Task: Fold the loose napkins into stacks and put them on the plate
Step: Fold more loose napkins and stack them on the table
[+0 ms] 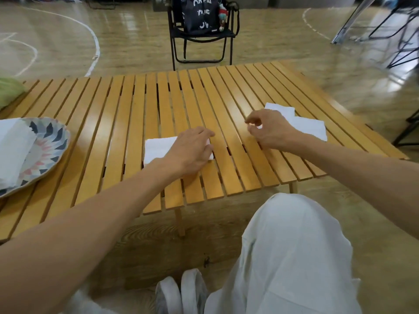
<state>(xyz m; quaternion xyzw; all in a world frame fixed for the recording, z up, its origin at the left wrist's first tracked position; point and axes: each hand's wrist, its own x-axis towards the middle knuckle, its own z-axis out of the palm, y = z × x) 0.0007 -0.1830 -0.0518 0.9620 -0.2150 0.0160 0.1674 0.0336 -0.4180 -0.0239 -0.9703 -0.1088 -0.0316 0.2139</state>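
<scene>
A folded white napkin (158, 148) lies on the slatted wooden table (127, 123) near its middle. My left hand (192, 152) rests flat on the napkin's right part, fingers spread and pressing it down. My right hand (269, 130) hovers to the right with fingers curled and thumb near forefinger, holding nothing that I can see. Behind it lie loose white napkins (303, 124), partly hidden by that hand. A patterned plate (53, 143) sits at the table's left edge with folded white napkins (13, 150) on it.
A green cloth (10, 89) lies at the far left of the table. A black folding chair (201, 35) with a dark bag stands beyond the far edge. My knee in white trousers (292, 245) is below the table's near edge.
</scene>
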